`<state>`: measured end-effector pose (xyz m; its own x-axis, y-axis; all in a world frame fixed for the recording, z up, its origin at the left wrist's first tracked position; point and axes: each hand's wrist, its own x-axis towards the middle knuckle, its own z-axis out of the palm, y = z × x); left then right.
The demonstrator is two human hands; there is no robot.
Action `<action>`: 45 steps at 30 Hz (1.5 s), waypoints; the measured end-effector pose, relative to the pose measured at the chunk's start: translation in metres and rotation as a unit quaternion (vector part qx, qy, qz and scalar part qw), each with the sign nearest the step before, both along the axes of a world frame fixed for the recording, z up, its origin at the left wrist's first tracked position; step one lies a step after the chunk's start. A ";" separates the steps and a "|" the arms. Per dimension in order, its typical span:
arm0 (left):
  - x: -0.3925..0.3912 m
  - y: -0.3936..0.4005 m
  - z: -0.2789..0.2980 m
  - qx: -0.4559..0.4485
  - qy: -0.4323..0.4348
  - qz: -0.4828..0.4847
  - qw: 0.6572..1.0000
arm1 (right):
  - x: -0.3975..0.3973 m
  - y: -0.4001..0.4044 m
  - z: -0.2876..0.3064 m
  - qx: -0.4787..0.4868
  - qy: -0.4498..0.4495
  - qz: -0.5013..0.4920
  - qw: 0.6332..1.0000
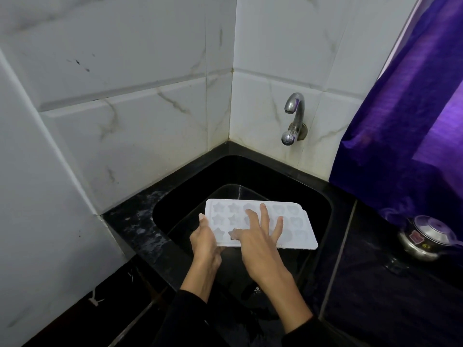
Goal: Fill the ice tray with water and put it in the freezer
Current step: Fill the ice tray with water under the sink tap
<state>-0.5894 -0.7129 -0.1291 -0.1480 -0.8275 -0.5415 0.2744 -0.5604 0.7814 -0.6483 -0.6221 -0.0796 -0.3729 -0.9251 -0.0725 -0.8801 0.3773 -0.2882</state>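
Over the black sink [323,209]: white ice tray [302,234] held level | left hand [205,242] grasps the tray's near-left edge, thumb on top | right hand [260,242] lies flat on the moulds, fingers spread, gripping nothing | tap [293,116] on the wall beyond the right hand, no water running | steel kettle [427,237] far right of the right hand

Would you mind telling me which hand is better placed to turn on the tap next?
Probably the right hand: it only lies spread on top of the ice tray and is on the tap's side, while the left hand grips the tray's edge over the sink.
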 end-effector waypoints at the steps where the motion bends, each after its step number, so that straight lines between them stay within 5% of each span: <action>1: 0.000 0.000 0.000 0.000 0.000 -0.002 1.000 | 0.000 0.000 0.000 -0.004 0.003 -0.004 1.000; 28: -0.001 0.003 -0.003 0.005 0.011 -0.006 1.000 | 0.007 -0.026 -0.021 0.002 0.042 0.059 0.997; 32: 0.000 -0.002 -0.005 0.002 0.006 -0.009 1.000 | -0.007 -0.016 -0.013 -0.081 -0.071 0.023 0.994; 35: 0.001 -0.005 -0.002 0.010 0.015 -0.004 1.000 | -0.033 -0.012 -0.014 -0.177 -0.075 -0.078 0.978; 40: 0.004 -0.012 0.001 0.011 0.024 -0.005 1.000 | -0.085 0.002 -0.039 -0.239 -0.050 -0.323 0.914; 42: 0.004 -0.013 0.000 0.011 0.025 -0.014 1.000 | -0.100 0.009 -0.045 -0.220 -0.187 -0.398 0.871; 45: 0.002 -0.014 -0.003 0.005 0.010 -0.035 0.999 | -0.109 0.016 -0.048 -0.218 -0.513 -0.420 0.717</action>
